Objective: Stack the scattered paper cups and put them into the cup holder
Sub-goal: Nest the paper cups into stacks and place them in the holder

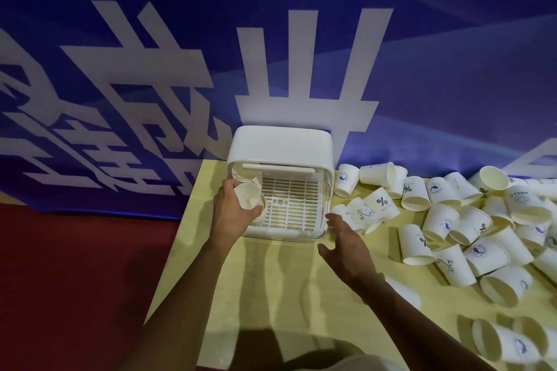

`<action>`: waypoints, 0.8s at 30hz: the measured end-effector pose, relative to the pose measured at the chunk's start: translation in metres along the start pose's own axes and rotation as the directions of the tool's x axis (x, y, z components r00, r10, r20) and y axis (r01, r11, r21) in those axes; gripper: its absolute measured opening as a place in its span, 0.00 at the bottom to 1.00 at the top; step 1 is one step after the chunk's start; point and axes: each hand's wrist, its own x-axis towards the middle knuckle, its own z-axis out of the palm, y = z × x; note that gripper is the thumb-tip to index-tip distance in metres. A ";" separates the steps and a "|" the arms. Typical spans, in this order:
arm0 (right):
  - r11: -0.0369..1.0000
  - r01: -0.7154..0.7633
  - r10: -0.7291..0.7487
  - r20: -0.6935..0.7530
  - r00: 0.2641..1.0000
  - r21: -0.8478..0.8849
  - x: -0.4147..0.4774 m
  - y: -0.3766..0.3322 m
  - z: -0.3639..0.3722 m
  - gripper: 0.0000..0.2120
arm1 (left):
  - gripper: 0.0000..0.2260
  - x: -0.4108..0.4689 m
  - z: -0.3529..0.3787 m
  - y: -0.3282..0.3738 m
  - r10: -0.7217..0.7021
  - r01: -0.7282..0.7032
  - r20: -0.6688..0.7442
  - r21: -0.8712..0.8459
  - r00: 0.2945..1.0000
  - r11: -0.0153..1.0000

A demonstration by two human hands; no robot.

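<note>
Left hand [233, 208] grips short stack of white paper cups [248, 200] at left front of white plastic slatted cup holder [280, 144], right hand [343, 238] open and empty near its right corner; risk: stack, if tilted, catches holder's rim and topples.

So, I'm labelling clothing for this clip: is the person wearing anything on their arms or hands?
No. The left hand and right hand are bare: no gloves, rings, watch or bands show. The left forearm and right forearm are uncovered to the frame's bottom edge, so no sleeve is visible. Some pale cloth at that edge may be clothing.
</note>
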 end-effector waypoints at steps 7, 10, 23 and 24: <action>0.999 -0.035 0.034 -0.026 0.999 -0.025 -0.006 0.011 -0.002 0.29 | 0.26 -0.009 0.010 0.002 0.076 -0.079 0.025 0.133 0.997 0.988; 0.998 -0.058 0.057 -0.047 0.997 -0.026 -0.012 0.016 -0.004 0.30 | 0.18 -0.016 0.018 0.017 0.194 -0.201 0.077 0.082 0.978 0.976; 0.961 -0.278 0.270 -0.212 0.939 -0.005 -0.063 0.087 -0.079 0.26 | 0.05 -0.082 0.127 0.107 0.341 -0.257 0.548 -0.225 0.764 0.940; 0.958 -0.287 0.279 -0.223 0.934 -0.003 -0.069 0.096 -0.086 0.26 | 0.05 -0.090 0.137 0.115 0.348 -0.264 0.570 -0.228 0.745 0.937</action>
